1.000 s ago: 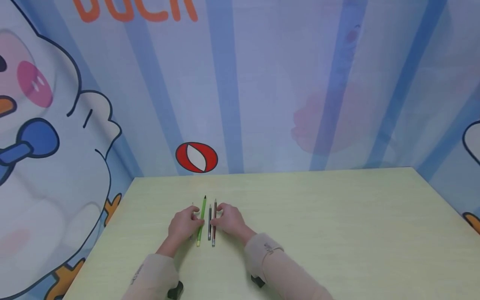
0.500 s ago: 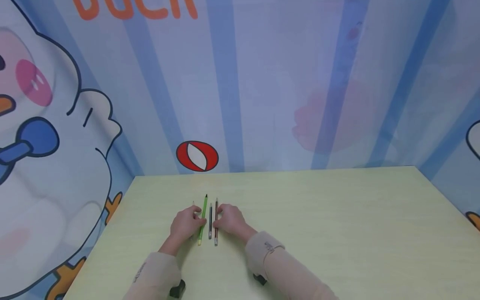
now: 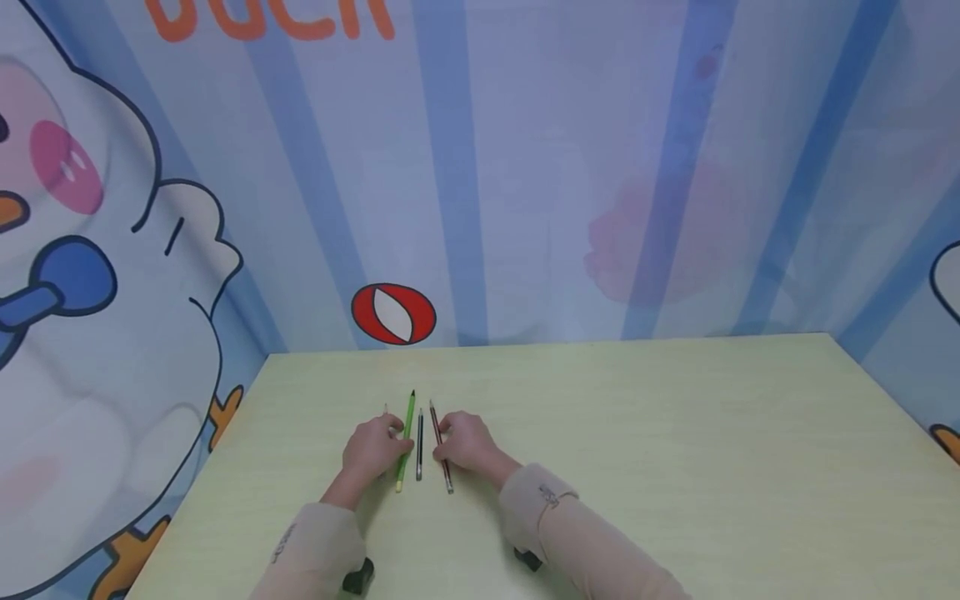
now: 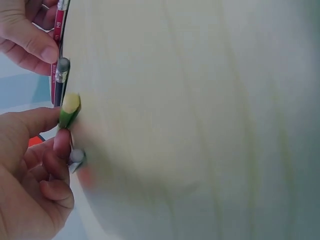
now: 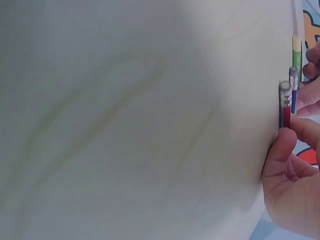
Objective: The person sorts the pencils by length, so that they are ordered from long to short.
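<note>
My left hand (image 3: 372, 450) pinches a green pencil (image 3: 410, 413) with a black tip and a yellowish end. Beyond the palm, a thin pencil tip (image 3: 386, 409) pokes out; the rest is mostly hidden, though its grey end (image 4: 77, 157) shows beside my fingers in the left wrist view. A dark pencil with an eraser (image 3: 420, 450) lies between the hands, touched by neither. On its right my right hand (image 3: 467, 442) pinches a red pencil (image 3: 435, 421), whose metal-banded eraser end (image 5: 285, 90) faces the right wrist camera. This red pencil slants; the dark one lies nearly straight.
All the pencils are on a pale yellow-green table (image 3: 637, 450), left of its middle. A printed cartoon backdrop (image 3: 525, 167) rises behind the table's far edge and at both sides.
The red pencil has swung from nearly parallel to slanted, its eraser end moving right away from the dark pencil. My right hand has shifted slightly right; the left hand stays almost in place.
</note>
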The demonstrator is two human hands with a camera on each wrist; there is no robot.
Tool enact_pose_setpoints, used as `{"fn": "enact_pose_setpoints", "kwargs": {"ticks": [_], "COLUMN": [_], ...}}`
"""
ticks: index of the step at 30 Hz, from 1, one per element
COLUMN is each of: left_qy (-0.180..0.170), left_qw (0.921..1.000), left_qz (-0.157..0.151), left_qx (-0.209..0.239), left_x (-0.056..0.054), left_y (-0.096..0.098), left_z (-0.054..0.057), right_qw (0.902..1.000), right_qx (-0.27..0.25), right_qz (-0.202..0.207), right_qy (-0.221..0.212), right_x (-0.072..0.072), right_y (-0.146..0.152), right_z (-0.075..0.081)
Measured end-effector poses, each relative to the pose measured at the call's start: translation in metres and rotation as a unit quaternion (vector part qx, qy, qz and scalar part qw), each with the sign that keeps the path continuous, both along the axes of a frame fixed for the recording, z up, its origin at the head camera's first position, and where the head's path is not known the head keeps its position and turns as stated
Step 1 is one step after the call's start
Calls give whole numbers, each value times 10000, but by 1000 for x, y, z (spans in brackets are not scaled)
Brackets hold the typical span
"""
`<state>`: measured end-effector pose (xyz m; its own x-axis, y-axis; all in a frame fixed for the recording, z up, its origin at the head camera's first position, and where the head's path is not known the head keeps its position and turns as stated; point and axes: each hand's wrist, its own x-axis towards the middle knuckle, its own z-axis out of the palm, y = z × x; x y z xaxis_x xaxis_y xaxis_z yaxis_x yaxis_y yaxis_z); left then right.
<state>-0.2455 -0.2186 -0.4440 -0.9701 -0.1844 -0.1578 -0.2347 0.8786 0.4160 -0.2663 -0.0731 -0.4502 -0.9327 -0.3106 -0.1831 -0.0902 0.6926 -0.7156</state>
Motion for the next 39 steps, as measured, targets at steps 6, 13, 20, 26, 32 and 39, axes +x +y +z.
{"fn": "enact_pose_setpoints", "kwargs": {"ticks": [6, 13, 20, 26, 32, 39], "left_qy": [7, 29, 50, 282, 654, 937], "left_qw": [10000, 10000, 10000, 9989, 9938, 9836], "left_qz": [-1, 43, 21, -19, 33, -29], "left_qx": [-67, -11, 64, 372, 901, 1543], "left_x": [1, -2, -2, -1, 1, 7], "left_y": [2, 1, 1, 1, 3, 12], "left_z": [1, -2, -1, 1, 8, 19], "right_qw": [9999, 9992, 9997, 9987, 9931, 9827], "right_qx": [49, 106, -86, -466, -1119, -1801], "right_qz": [-105, -24, -112, -150, -316, -325], "right_qy": [55, 386, 219, 138, -150, -292], "right_x": [2, 3, 4, 2, -1, -2], "right_y": [-2, 0, 1, 6, 18, 36], "right_z": [-2, -2, -1, -1, 4, 18]}}
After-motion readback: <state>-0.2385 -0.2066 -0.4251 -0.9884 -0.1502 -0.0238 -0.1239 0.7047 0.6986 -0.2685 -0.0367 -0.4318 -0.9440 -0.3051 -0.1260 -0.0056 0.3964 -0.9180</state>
